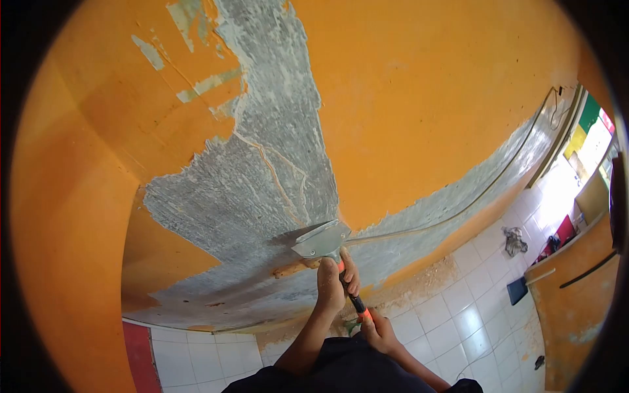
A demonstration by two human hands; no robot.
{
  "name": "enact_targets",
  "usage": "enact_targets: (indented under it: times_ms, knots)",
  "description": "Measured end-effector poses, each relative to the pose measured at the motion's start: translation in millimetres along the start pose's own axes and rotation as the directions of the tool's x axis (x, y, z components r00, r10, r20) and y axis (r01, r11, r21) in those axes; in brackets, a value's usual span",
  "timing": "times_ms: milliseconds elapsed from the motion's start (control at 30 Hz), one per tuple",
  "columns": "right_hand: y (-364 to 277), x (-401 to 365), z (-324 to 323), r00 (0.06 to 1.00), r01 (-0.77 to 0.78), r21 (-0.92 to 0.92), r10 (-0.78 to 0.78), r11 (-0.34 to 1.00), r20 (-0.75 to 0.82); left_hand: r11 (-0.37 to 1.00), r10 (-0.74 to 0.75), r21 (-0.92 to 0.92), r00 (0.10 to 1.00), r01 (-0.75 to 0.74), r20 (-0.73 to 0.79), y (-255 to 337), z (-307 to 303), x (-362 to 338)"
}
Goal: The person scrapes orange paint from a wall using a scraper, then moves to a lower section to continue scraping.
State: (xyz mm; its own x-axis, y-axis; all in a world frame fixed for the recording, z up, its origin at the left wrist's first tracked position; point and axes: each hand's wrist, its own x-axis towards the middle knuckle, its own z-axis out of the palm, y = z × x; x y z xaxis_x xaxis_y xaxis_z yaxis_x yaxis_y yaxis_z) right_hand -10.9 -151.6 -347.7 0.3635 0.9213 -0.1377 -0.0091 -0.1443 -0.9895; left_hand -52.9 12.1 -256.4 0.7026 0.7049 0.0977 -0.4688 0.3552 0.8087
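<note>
A wide-bladed wall scraper (322,240) has its metal blade against the wall, at the lower end of a grey stripped patch (282,98). My left hand (333,283) is wrapped round the upper part of its black and orange handle, just below the blade. Lower down, my right hand (380,331) grips the handle's end. Orange paint (432,98) borders the bare grey area on both sides. A thin cracked line runs down the grey surface toward the blade.
White floor tiles (452,314) lie below, with dust and paint crumbs (419,285) along the wall's foot. A cable (472,208) runs along the wall to the right. At the far right stands an orange-brown panel (583,295), near a crumpled plastic bag (515,242).
</note>
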Motion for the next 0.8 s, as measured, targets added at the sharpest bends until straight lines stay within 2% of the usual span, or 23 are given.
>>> enact_targets:
  times_ms: [67,167,267,433,467,533,633,667,733,800]
  knots:
    - [5,3,8,0.997,0.074,-0.003,-0.074,0.997,-0.036,0.998,0.020,0.053,0.999,-0.022,0.044,-3,-8,3]
    - [19,2,18,0.998,0.039,0.032,-0.037,0.999,-0.054,1.000,-0.010,0.019,0.997,0.009,0.080,-6,-22,3]
    - [34,1,23,0.998,-0.013,0.004,0.013,1.000,-0.062,0.989,-0.111,0.108,0.991,0.102,0.081,-11,-30,-4]
    - [51,2,22,0.997,-0.012,-0.021,0.010,1.000,-0.074,0.991,-0.098,0.096,0.995,0.098,-0.002,-26,-36,-8]
    - [51,2,20,0.997,-0.005,-0.057,0.001,0.998,-0.081,0.990,-0.103,0.100,0.995,0.104,-0.008,-29,-35,-11]
    - [43,2,21,0.993,0.023,-0.115,-0.036,0.993,-0.112,0.994,-0.060,0.084,0.990,0.071,-0.124,-32,-33,-12]
    - [39,-2,23,0.989,0.012,-0.200,-0.041,0.980,-0.140,0.986,-0.062,0.140,0.984,0.086,-0.166,-30,-29,-10]
    - [37,-6,25,0.990,0.005,-0.202,-0.034,0.979,-0.136,0.987,-0.066,0.135,0.983,0.090,-0.173,-30,-26,-13]
    - [33,-9,28,0.986,0.026,-0.139,-0.048,0.990,-0.157,0.970,-0.019,0.225,0.952,0.091,-0.305,-28,-19,-17]
    - [35,-9,28,0.988,0.010,-0.156,-0.034,0.988,-0.148,0.968,-0.014,0.233,0.943,0.096,-0.333,-29,-18,-16]
